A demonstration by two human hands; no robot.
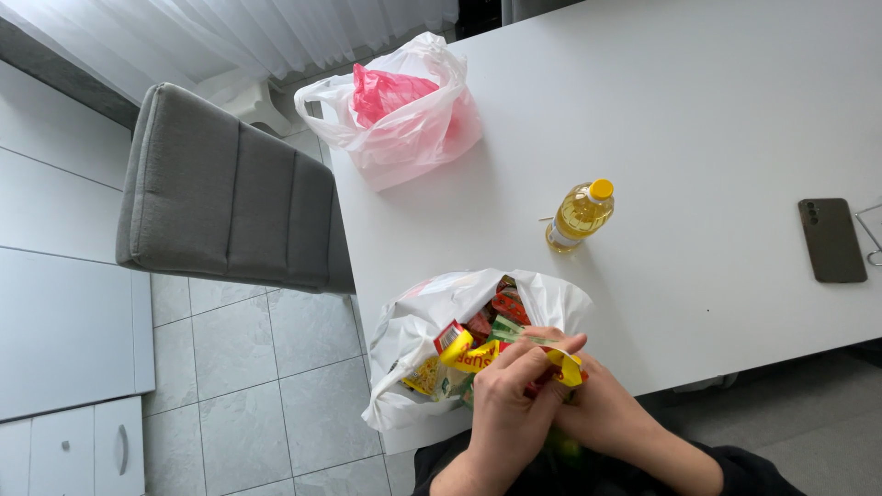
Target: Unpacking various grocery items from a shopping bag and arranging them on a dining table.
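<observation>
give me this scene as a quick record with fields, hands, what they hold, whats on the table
left hand: gripping a red and yellow packet over the near bag
right hand: beside the left, fingers on the same packet
near bag: white plastic bag at the table edge, open, full of colourful packets
far bag: white plastic bag with red contents at the table's far corner
bottle: oil bottle with yellow cap, upright
phone: dark phone, lying flat
table: white table
chair: grey chair beside the table
</observation>
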